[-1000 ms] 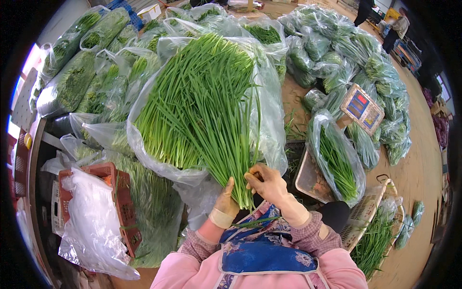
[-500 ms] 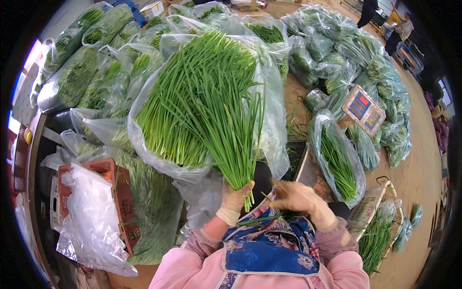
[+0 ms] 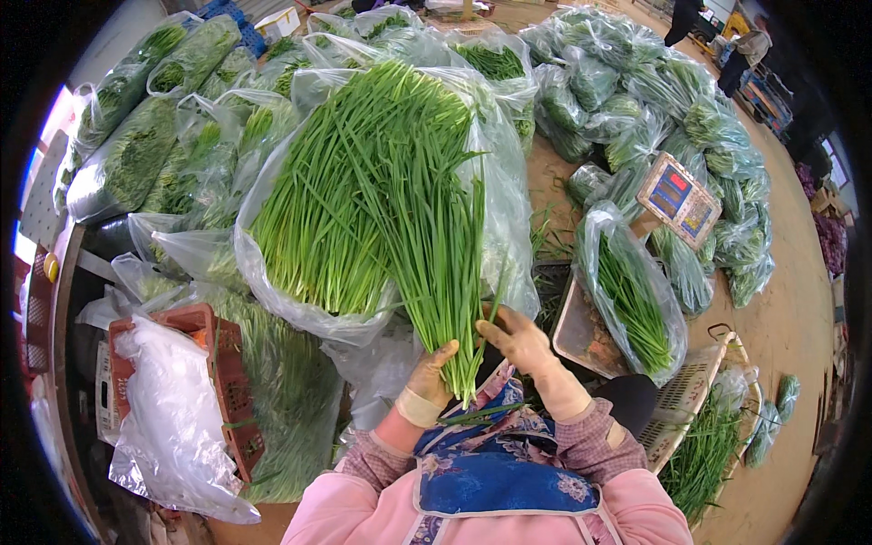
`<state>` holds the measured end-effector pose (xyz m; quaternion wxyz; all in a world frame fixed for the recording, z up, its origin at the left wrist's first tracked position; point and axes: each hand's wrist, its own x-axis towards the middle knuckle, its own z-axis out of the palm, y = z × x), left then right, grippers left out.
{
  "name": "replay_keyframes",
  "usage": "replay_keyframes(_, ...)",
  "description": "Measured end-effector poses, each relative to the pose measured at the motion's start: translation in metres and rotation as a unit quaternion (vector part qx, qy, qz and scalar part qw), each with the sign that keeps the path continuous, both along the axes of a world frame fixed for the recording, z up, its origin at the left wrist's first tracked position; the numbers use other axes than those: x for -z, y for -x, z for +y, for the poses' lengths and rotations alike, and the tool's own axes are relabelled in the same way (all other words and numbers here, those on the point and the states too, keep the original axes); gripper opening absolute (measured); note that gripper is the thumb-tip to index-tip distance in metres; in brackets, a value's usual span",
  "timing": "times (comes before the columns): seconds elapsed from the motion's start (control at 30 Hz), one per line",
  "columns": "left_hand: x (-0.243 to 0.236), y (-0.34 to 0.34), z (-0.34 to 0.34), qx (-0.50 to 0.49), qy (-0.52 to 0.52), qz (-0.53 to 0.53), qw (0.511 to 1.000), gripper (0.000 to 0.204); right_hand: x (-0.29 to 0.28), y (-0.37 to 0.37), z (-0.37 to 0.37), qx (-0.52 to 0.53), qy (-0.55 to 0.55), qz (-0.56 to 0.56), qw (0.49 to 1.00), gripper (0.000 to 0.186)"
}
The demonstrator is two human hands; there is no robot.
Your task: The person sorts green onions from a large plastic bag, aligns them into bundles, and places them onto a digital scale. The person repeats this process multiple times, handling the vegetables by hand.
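My gloved left hand (image 3: 429, 374) is closed round the lower stems of a bunch of garlic chives (image 3: 436, 254), whose leaves fan out away from me. My gloved right hand (image 3: 518, 343) is at the right side of the same bunch, fingertips pinched on stalks at its edge. Beneath the leaves, a large open clear plastic bag (image 3: 511, 200) holds a thick pile of garlic chives (image 3: 313, 245). A few loose green blades (image 3: 477, 415) lie across my blue flowered apron (image 3: 509, 486).
A red-brown crate (image 3: 232, 381) with clear plastic bags (image 3: 168, 409) over it is at the left. On the right are a scale display (image 3: 679, 200), a bagged bunch (image 3: 631, 300) on the scale's tray (image 3: 572, 327), and a cream basket (image 3: 686, 400). Bagged greens (image 3: 636, 118) are heaped behind.
My right hand has moved left and up, from above my lap to the bunch's edge. The stems have shifted slightly left and stand more upright in my left hand.
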<state>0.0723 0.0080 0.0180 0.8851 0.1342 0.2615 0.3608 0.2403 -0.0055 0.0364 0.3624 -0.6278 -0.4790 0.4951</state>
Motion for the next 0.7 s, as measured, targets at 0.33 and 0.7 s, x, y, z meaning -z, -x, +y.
replay_keyframes(0.33,0.014,0.008,0.0,0.01,0.056,-0.023,0.998,0.043,-0.044,-0.007,0.016,0.077,0.048,-0.213,0.973,0.039)
replay_keyframes(0.7,0.011,0.002,0.001,-0.021,0.074,-0.066,0.995,0.043,-0.065,0.035,0.01,-0.017,-0.364,-0.199,0.91,0.02)
